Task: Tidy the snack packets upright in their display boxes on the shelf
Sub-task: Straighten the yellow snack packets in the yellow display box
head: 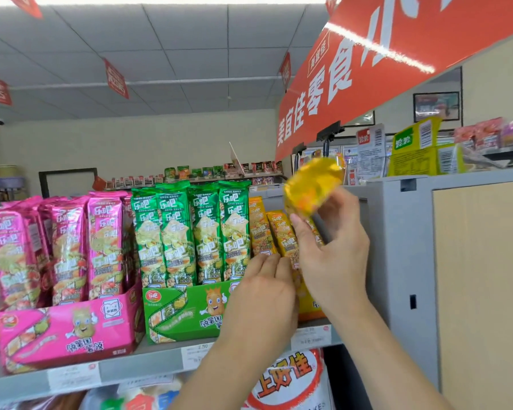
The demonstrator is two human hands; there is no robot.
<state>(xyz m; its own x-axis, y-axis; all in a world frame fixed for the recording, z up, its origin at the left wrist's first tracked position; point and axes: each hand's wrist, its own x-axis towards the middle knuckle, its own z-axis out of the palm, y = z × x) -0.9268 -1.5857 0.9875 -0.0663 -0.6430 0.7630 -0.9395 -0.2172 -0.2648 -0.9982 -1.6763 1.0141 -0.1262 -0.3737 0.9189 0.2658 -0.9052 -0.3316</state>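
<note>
Three display boxes stand on the shelf: a pink box point(65, 335) at the left, a green box point(184, 309) in the middle and a yellow box point(311, 309) at the right, mostly hidden behind my hands. Pink packets point(68, 247) and green packets point(187, 232) stand upright in theirs. Yellow packets point(264, 229) lean in the right box. My right hand point(335, 250) pinches a blurred yellow packet point(311, 187), lifted above the yellow box and tilted left. My left hand point(264, 297) rests with straight fingers against the fronts of the yellow packets.
A grey shelf edge point(125, 371) with price labels runs under the boxes. A grey end panel point(403, 247) stands right of the yellow box. A red banner point(367, 72) hangs overhead. Large snack bags point(288, 380) sit on the shelf below.
</note>
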